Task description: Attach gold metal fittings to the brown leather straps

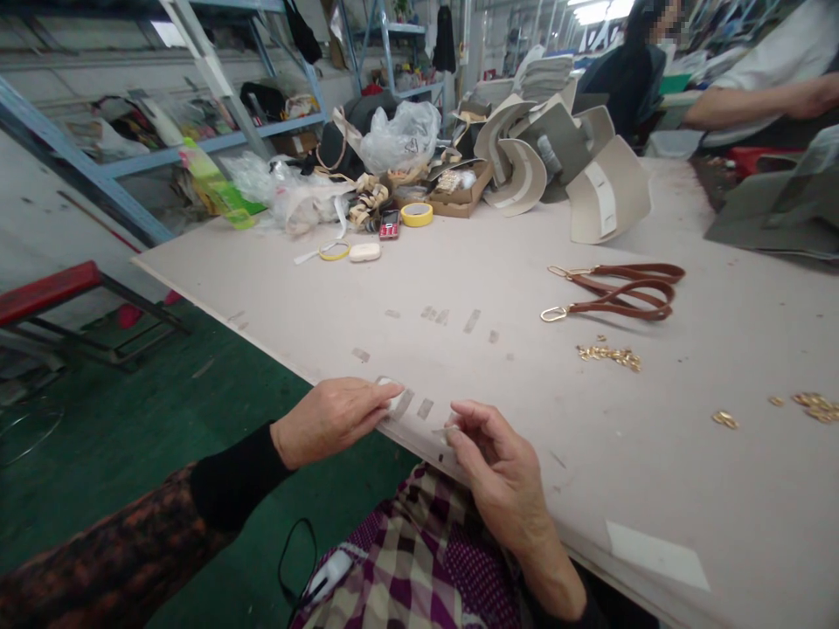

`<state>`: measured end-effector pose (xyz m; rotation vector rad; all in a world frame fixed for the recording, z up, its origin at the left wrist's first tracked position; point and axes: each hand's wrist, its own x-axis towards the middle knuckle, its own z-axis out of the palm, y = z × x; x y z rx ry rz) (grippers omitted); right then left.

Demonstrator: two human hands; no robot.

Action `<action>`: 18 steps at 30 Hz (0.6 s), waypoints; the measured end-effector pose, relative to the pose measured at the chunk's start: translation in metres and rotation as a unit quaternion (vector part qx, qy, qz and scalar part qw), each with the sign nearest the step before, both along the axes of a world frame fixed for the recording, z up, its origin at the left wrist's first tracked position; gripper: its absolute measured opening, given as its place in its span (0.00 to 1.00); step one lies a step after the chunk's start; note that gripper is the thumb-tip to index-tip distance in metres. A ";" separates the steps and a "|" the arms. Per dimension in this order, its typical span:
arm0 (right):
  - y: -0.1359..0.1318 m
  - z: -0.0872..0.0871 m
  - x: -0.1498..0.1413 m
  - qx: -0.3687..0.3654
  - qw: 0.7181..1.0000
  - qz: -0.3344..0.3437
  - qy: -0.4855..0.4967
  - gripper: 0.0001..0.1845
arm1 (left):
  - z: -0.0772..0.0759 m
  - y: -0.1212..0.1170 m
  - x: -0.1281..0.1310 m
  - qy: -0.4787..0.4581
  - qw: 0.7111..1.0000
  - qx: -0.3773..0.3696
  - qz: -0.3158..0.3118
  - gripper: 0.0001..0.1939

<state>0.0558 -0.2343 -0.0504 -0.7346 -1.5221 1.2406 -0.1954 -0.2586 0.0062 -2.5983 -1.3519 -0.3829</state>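
My left hand (334, 417) rests at the near edge of the worktable (459, 262), its fingers pinched on a small pale strip of tape (393, 397) stuck to the edge. My right hand (495, 467) is close beside it, fingers curled in a pinch on a tiny piece I cannot make out. More short grey tape strips (446, 316) lie on the table beyond. Brown leather straps with gold clasps (620, 293) lie further out to the right, with small gold metal parts (609, 354) near them.
Tape rolls (417, 214), plastic bags (399, 135) and boxes crowd the table's far side, next to stacked grey bag panels (564, 162). Another person's arm (753, 100) reaches in at the top right. A blue shelf rack (163, 153) and a red bench (45, 293) stand at the left.
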 end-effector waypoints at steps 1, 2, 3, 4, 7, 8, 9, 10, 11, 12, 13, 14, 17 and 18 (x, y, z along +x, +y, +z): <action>0.000 0.000 0.000 0.000 1.000 -0.001 0.000 0.10 | 0.001 0.000 0.001 0.005 1.000 -0.007 0.000 0.15; 0.000 0.000 -0.001 -0.001 1.000 -0.001 -0.002 0.10 | 0.002 0.001 0.001 0.008 1.000 -0.014 -0.002 0.15; 0.000 0.000 -0.001 -0.002 1.000 -0.001 -0.003 0.10 | 0.003 0.001 0.002 0.010 1.000 -0.018 -0.004 0.15; 0.000 -0.001 -0.001 -0.004 1.000 -0.001 -0.005 0.10 | 0.004 0.001 0.002 0.012 1.000 -0.020 -0.005 0.15; 0.000 -0.002 -0.001 -0.007 1.000 0.001 -0.006 0.10 | 0.004 0.000 0.003 0.011 1.000 -0.011 -0.002 0.14; 0.000 -0.002 -0.001 -0.006 1.000 0.001 -0.006 0.10 | 0.003 0.000 0.003 0.008 1.000 -0.005 0.001 0.13; 0.000 -0.003 0.000 -0.003 1.000 0.000 -0.008 0.10 | 0.002 0.000 0.003 0.004 1.000 0.002 0.005 0.12; 0.000 -0.003 0.000 -0.001 1.000 0.000 -0.009 0.10 | 0.001 0.001 0.003 -0.001 1.000 0.009 0.009 0.11; -0.001 -0.003 0.000 0.001 1.000 0.000 -0.010 0.10 | 0.000 0.001 0.003 -0.005 1.000 0.016 0.013 0.11; -0.001 -0.003 0.001 0.001 1.000 0.000 -0.010 0.10 | -0.002 0.001 0.003 -0.007 1.000 0.020 0.016 0.11; -0.001 -0.003 0.001 0.000 1.000 0.000 -0.009 0.10 | -0.004 0.000 0.003 -0.010 1.000 0.023 0.017 0.11; -0.001 -0.003 0.001 -0.003 1.000 0.001 -0.008 0.10 | -0.006 -0.001 0.003 -0.013 0.999 0.029 0.014 0.12; -0.001 -0.002 0.000 -0.008 1.000 0.003 -0.003 0.10 | -0.012 -0.008 -0.001 -0.037 0.997 0.065 0.010 0.13; -0.001 -0.001 -0.001 -0.008 1.000 0.003 -0.004 0.10 | -0.013 -0.011 -0.003 -0.054 0.995 0.079 0.022 0.14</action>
